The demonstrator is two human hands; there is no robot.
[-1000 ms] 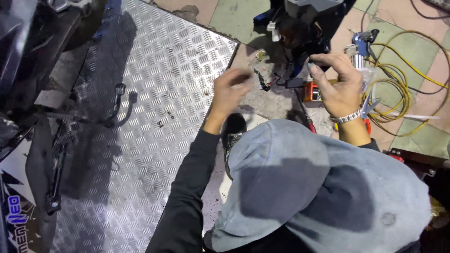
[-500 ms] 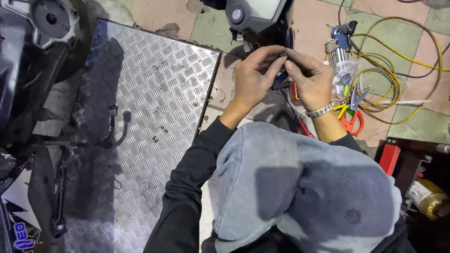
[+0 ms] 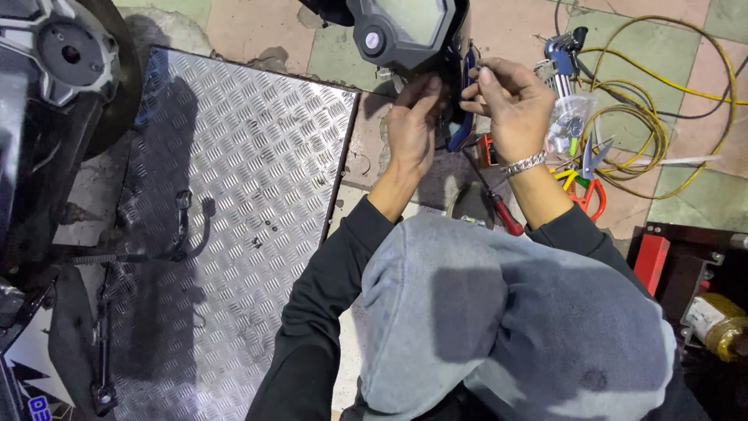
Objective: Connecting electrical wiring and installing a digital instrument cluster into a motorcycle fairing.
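1. Black plastic motorcycle instrument cluster with its grey screen sits at the top of our view, above both our hands.
2. Our left hand touches its lower edge, fingers curled; we cannot tell what they grip.
3. Our right hand, just right of the cluster, pinches something too small to make out.
4. Below the cluster lies a red-handled screwdriver.
5. Right of it coils a yellow cable; left of it spreads a ridged metal plate.
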